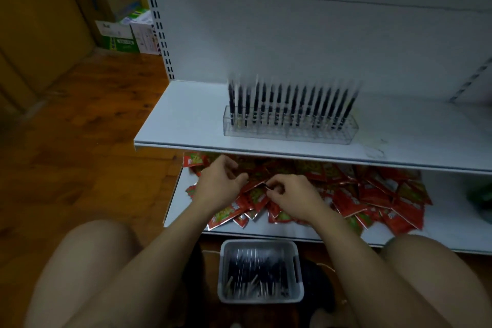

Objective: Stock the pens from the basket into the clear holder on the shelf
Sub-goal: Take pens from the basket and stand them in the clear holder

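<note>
Pinching one slim dark pen (267,187) between right hand (290,196) fingers; left hand (222,185) loosely curled beside; clear plastic holder (290,125) lies up-forward.

One head-worn wide view looks forward and steeply down, close over the knees, facing the shelf (202,125).

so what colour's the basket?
Pale grey basket, clearest in the head view.
</note>
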{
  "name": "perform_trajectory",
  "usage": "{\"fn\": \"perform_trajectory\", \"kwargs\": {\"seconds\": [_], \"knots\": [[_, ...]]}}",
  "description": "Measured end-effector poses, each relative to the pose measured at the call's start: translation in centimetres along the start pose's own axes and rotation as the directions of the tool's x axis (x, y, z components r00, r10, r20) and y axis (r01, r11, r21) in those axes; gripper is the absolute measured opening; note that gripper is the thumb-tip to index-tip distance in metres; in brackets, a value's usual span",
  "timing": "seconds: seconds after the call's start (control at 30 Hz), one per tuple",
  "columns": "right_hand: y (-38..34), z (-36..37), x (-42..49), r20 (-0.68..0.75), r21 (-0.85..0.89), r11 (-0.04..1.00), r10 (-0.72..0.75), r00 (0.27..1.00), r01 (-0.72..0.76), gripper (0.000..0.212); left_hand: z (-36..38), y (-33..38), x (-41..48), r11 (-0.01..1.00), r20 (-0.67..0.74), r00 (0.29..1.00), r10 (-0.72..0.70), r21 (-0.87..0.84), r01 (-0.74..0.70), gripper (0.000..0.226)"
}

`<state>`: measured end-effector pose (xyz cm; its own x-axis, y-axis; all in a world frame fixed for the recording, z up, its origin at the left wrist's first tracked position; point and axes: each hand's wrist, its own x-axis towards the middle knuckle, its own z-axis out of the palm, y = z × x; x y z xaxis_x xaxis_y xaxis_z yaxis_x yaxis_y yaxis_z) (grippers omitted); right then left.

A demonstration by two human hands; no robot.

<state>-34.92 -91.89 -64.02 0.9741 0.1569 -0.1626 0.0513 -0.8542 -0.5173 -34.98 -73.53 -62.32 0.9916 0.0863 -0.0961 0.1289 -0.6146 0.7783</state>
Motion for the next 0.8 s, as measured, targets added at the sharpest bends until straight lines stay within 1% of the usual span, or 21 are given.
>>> {"fn": "perform_trajectory", "kwargs": {"seconds": [0.07, 0.17, 0.23, 0.3, 0.37, 0.43, 0.47, 0.53, 0.6, 0.7, 0.73, 0.8], "knots": [[1.2, 1.2, -0.6, 0.115, 0.002, 0.999, 0.039, 0.993, -0.040, 0.023, 1.8, -1.1, -0.9, 0.997, 0.071, 0.997, -0.001, 0.081, -0.004, 0.020], [3.0, 3.4, -1.1, 0.293, -0.007, 0.996, 0.090, 0.952, -0.092, 0.026, 4.6, -3.4, -2.2, 0.984, 0.186, 0.981, -0.047, 0.179, 0.013, 0.020], [4.2, 5.4, -1.4, 0.344, -0.030, 0.991, 0.130, 0.930, -0.128, 0.033, 6.0, -5.1, -3.2, 0.977, 0.233, 0.967, -0.099, 0.207, 0.050, 0.021], [5.4, 7.9, -2.2, 0.386, -0.043, 0.983, 0.180, 0.905, -0.177, 0.034, 7.2, -6.9, -4.3, 0.970, 0.246, 0.952, -0.182, 0.202, 0.133, 0.020], [6.8, 10.7, -3.1, 0.454, -0.043, 0.966, 0.246, 0.856, -0.255, 0.029, 8.5, -9.0, -5.7, 0.951, 0.262, 0.924, -0.277, 0.214, 0.225, 0.017], [8.3, 13.4, -3.9, 0.541, -0.045, 0.941, 0.304, 0.784, -0.334, 0.021, 9.8, -10.8, -6.8, 0.927, 0.298, 0.888, -0.351, 0.244, 0.285, 0.014], [8.9, 14.5, -4.2, 0.578, -0.059, 0.930, 0.329, 0.747, -0.364, 0.021, 10.4, -11.5, -7.0, 0.919, 0.316, 0.873, -0.373, 0.257, 0.299, 0.013], [10.3, 16.3, -4.5, 0.619, -0.087, 0.916, 0.358, 0.699, -0.391, 0.031, 11.1, -12.1, -6.5, 0.915, 0.346, 0.859, -0.378, 0.280, 0.289, 0.014], [11.2, 17.3, -4.2, 0.621, -0.095, 0.895, 0.396, 0.677, -0.436, 0.034, 11.7, -12.2, -5.4, 0.924, 0.364, 0.859, -0.360, 0.266, 0.275, 0.022], [11.9, 18.5, -2.7, 0.609, -0.046, 0.857, 0.431, 0.666, -0.513, 0.033, 12.9, -12.6, -3.9, 0.930, 0.384, 0.851, -0.359, 0.222, 0.292, 0.029], [12.1, 19.1, -2.0, 0.607, -0.007, 0.835, 0.440, 0.661, -0.550, 0.031, 13.4, -13.0, -3.6, 0.928, 0.383, 0.848, -0.367, 0.216, 0.304, 0.029], [12.2, 20.3, -0.7, 0.612, 0.090, 0.766, 0.461, 0.643, -0.636, 0.021, 14.4, -14.1, -3.3, 0.916, 0.365, 0.841, -0.399, 0.201, 0.347, 0.022]]}}
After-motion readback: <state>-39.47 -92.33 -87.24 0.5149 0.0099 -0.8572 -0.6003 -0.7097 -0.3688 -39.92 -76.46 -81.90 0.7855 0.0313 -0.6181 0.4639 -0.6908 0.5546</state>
